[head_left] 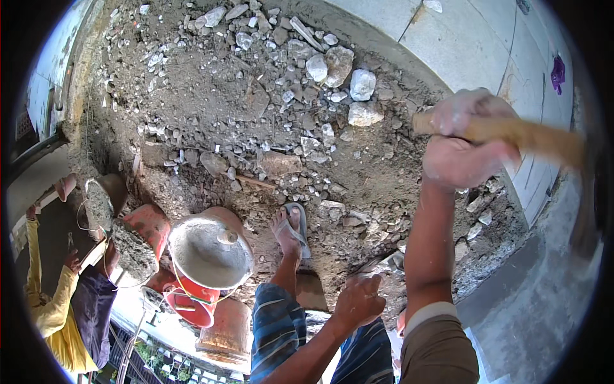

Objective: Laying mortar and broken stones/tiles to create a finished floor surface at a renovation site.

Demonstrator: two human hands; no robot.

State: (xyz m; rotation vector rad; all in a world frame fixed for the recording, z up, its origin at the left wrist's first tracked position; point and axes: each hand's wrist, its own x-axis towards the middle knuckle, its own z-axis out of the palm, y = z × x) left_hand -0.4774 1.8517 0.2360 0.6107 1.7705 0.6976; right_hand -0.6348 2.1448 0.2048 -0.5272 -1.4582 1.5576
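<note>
My right hand (457,160) is raised at the right and closed around a wooden handle (540,136) that lies almost level across the view. The handle is smeared by motion towards the right rim, where a dark blurred shape may be the tool's head. Lower and left of it, my left hand (358,302) makes a loose fist in front of my blue striped shorts (278,329), with nothing visible in it. Beyond my left knee, my sandalled foot (289,229) rests on the rubble-covered ground (358,166).
Pale stones (362,85) and broken pieces lie ahead. At the left stand a grey-coated round vessel (211,253), a red bucket (192,307) and a rusty drum (225,329). A person in yellow sleeves (54,313) works there. Light slabs (473,45) edge the upper right.
</note>
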